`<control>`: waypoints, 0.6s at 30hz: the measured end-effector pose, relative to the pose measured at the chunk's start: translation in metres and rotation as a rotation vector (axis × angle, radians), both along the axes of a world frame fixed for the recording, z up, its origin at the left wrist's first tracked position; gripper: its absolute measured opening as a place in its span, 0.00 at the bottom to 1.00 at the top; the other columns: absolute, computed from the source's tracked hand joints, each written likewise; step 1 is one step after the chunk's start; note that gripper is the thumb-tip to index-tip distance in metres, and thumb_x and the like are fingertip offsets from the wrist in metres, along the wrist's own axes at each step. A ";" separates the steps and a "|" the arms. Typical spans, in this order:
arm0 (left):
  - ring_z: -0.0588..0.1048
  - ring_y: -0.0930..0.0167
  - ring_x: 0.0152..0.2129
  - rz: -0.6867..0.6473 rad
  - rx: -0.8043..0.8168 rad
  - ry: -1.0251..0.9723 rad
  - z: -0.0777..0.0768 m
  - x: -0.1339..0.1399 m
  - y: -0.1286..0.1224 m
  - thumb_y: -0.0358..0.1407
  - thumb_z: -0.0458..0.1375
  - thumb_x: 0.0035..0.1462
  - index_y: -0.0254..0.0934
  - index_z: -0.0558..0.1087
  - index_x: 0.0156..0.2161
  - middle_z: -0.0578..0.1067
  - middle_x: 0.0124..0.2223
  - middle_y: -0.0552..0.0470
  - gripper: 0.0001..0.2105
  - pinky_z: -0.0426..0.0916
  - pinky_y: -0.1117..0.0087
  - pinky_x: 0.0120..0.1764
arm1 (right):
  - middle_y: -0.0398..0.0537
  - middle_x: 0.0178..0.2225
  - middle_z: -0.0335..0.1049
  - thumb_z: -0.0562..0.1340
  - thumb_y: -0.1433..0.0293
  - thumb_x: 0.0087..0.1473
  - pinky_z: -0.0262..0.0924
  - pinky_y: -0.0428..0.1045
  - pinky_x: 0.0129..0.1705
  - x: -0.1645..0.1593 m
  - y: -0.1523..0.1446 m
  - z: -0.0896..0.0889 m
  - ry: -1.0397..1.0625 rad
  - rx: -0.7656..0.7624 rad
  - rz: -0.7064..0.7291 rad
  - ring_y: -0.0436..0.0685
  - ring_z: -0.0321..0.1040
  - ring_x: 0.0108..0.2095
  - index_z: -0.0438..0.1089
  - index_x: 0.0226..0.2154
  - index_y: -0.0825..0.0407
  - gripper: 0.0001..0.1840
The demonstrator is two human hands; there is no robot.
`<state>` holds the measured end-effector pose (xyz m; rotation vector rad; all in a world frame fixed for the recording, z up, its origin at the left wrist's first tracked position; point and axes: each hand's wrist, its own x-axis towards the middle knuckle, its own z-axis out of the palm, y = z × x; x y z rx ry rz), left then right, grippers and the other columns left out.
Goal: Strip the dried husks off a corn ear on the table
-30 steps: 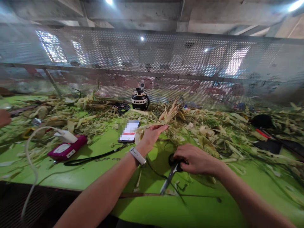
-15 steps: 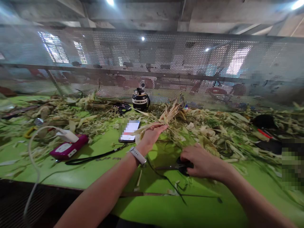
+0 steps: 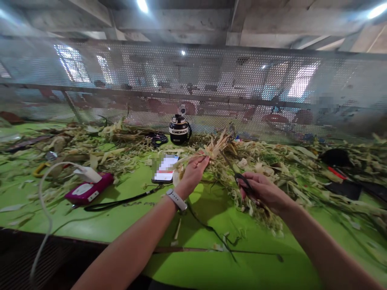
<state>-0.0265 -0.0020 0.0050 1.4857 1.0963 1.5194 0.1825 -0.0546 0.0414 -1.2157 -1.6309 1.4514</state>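
Observation:
My left hand (image 3: 193, 174), with a pale watch band (image 3: 176, 200) on its wrist, is closed around the near end of a bundle of dry husk leaves (image 3: 220, 145). The bundle's frayed ends fan away from me to the right. In my right hand (image 3: 262, 190) are dark-handled scissors (image 3: 242, 180), their blades pointing up and left towards the bundle. Whether the blades touch the leaves I cannot tell. A phone (image 3: 165, 168) with a lit screen lies left of my left hand. Loose husk scraps (image 3: 256, 209) lie beneath my right hand.
A purple power block (image 3: 89, 189) with a white charger and cable sits at the left. A black bottle (image 3: 179, 131) stands at the back before a perforated metal screen (image 3: 205, 76). Husk heaps (image 3: 90, 149) spread across the green table (image 3: 127, 225). A black strap (image 3: 121, 201) lies near the phone.
My right hand has lifted the scissors off the table and swung their blades up towards the bundle. My left hand keeps its hold on the leaves, nearly in place.

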 end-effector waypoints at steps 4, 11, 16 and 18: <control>0.67 0.66 0.43 0.033 0.041 0.065 0.000 0.000 -0.001 0.41 0.56 0.52 0.38 0.76 0.32 0.75 0.39 0.48 0.10 0.56 0.67 0.52 | 0.40 0.17 0.67 0.60 0.52 0.48 0.39 0.41 0.13 -0.005 0.001 -0.010 0.021 -0.047 0.008 0.41 0.48 0.11 0.62 0.24 0.54 0.21; 0.67 0.65 0.45 0.053 0.170 0.218 -0.005 -0.001 0.000 0.39 0.54 0.54 0.39 0.75 0.30 0.76 0.38 0.47 0.10 0.52 0.65 0.55 | 0.40 0.18 0.68 0.60 0.52 0.48 0.40 0.40 0.13 -0.005 0.002 -0.012 0.003 -0.051 0.051 0.41 0.48 0.11 0.62 0.26 0.55 0.21; 0.67 0.65 0.46 0.070 0.108 0.147 -0.005 0.002 -0.003 0.38 0.55 0.53 0.39 0.75 0.34 0.75 0.41 0.47 0.08 0.54 0.65 0.55 | 0.39 0.18 0.65 0.61 0.51 0.47 0.43 0.41 0.15 -0.011 0.001 -0.014 -0.131 0.051 0.003 0.43 0.50 0.14 0.62 0.26 0.54 0.21; 0.67 0.65 0.46 0.055 0.106 0.150 -0.003 0.002 -0.003 0.39 0.55 0.53 0.39 0.75 0.32 0.75 0.41 0.47 0.08 0.54 0.65 0.54 | 0.39 0.19 0.65 0.62 0.53 0.46 0.46 0.42 0.17 -0.013 0.001 -0.018 -0.244 0.181 -0.043 0.45 0.54 0.17 0.63 0.26 0.53 0.19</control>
